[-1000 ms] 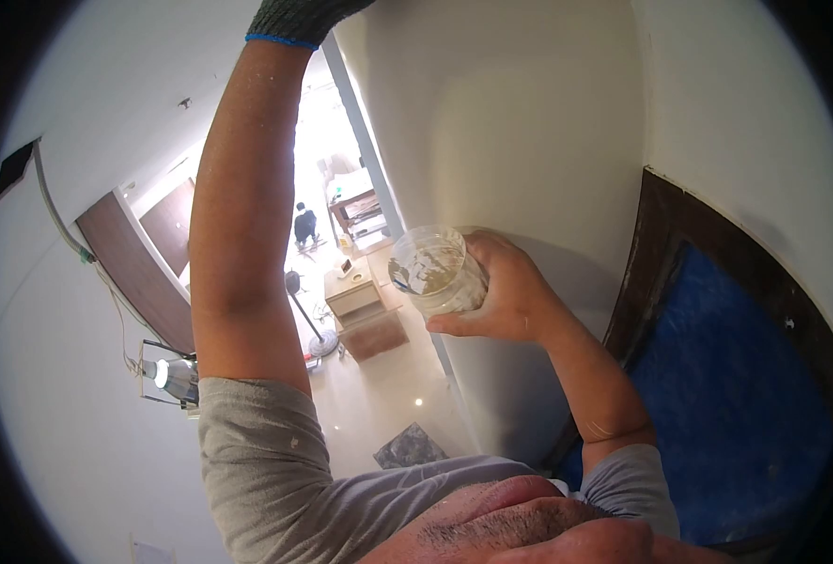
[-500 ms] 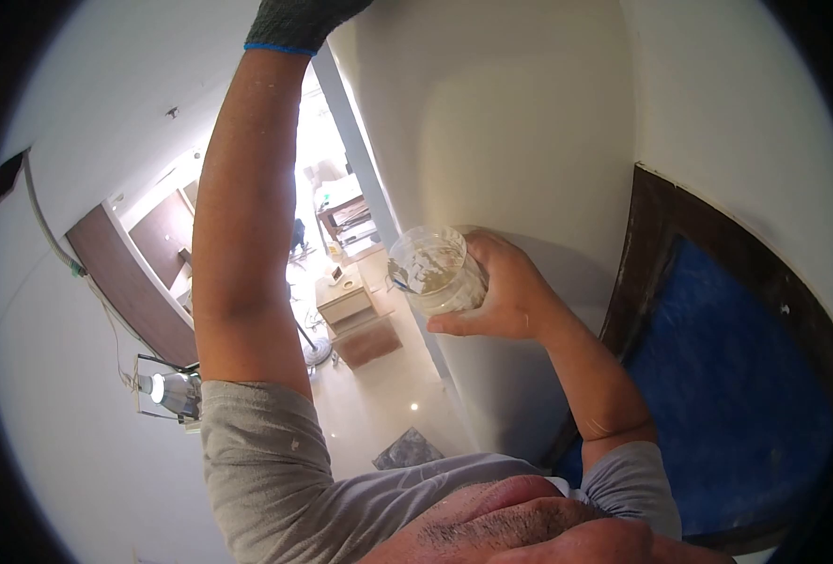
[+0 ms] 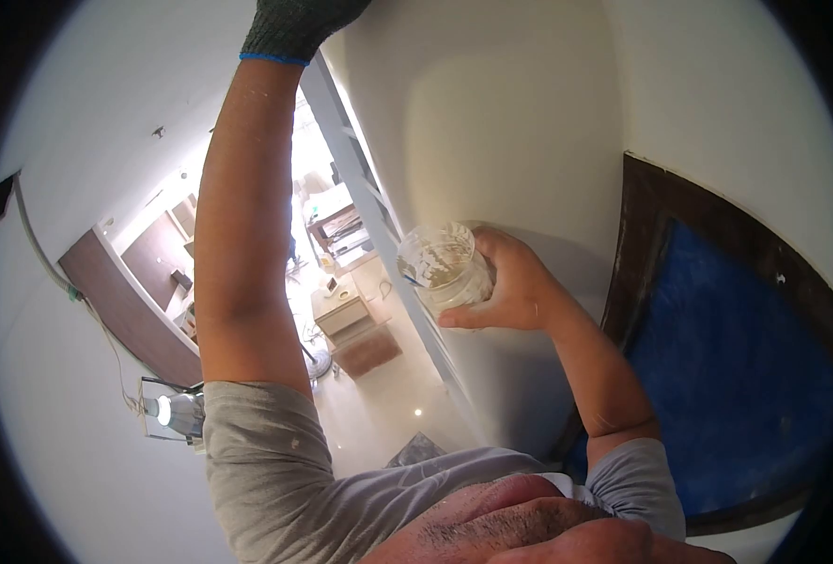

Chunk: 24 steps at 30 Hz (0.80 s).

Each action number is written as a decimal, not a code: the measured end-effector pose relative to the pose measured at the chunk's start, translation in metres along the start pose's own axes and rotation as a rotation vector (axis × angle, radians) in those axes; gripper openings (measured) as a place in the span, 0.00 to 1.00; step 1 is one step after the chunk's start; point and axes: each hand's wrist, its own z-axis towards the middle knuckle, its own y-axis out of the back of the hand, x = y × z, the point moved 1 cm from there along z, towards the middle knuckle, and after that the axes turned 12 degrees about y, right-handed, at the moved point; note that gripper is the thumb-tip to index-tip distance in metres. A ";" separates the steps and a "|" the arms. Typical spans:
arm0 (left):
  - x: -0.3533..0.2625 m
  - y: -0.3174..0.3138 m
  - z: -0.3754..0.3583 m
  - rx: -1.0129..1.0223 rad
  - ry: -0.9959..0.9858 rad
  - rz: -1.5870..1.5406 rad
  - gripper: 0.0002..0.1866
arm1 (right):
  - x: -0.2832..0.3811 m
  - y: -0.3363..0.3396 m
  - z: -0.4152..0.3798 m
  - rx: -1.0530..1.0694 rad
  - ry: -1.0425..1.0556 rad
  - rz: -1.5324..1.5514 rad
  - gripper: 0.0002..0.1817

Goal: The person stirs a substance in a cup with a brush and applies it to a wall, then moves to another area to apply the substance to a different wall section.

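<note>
My right hand [image 3: 515,282] is wrapped round a clear plastic cup [image 3: 443,263] with whitish smears on its inside wall and a pale, cloudy content. A thin bluish item leans at the cup's left rim. My left hand [image 3: 302,26], in a dark knitted glove with a blue cuff edge, is raised at the top of the view. Its fingers are cut off by the frame edge, so what they touch or hold is hidden. Beside both arms stands a smooth beige wall surface [image 3: 520,122].
On the right is a blue panel [image 3: 736,376] in a dark frame. A lit lamp [image 3: 183,412] hangs at the lower left near a cable. Far below, a wooden box-like cabinet [image 3: 346,315] stands on the pale floor. A narrow grey frame [image 3: 346,155] runs along the wall edge.
The view has shifted slightly. The cup and my right hand appear a little further right, and more of the gloved left hand shows. The right hand's grip looks the same.
</note>
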 end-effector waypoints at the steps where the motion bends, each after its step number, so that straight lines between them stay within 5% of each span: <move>1: -0.005 0.000 -0.003 -0.028 0.023 0.046 0.11 | 0.001 0.000 0.000 -0.001 -0.002 0.018 0.42; 3: -0.016 0.001 -0.006 -0.082 0.069 0.138 0.11 | 0.002 0.000 -0.001 -0.004 -0.005 0.054 0.42; 6: -0.012 0.003 -0.006 0.027 -0.094 -0.168 0.11 | 0.004 -0.001 0.000 -0.007 -0.005 0.057 0.43; 9: -0.016 -0.001 -0.012 -0.069 0.077 0.043 0.11 | 0.002 -0.003 -0.001 -0.028 -0.014 0.115 0.42; 12: -0.002 0.005 -0.006 -0.022 -0.050 -0.135 0.11 | -0.003 -0.005 -0.002 -0.049 -0.008 0.120 0.42; 15: -0.012 0.001 -0.009 -0.054 0.094 -0.066 0.11 | 0.001 -0.004 -0.001 -0.036 -0.009 0.097 0.42; 21: -0.001 0.002 -0.006 0.008 -0.060 -0.211 0.08 | 0.008 -0.004 -0.001 -0.044 -0.014 0.043 0.41; 24: -0.031 -0.007 -0.025 -0.163 0.024 0.206 0.08 | 0.004 -0.006 -0.001 -0.054 -0.005 0.144 0.41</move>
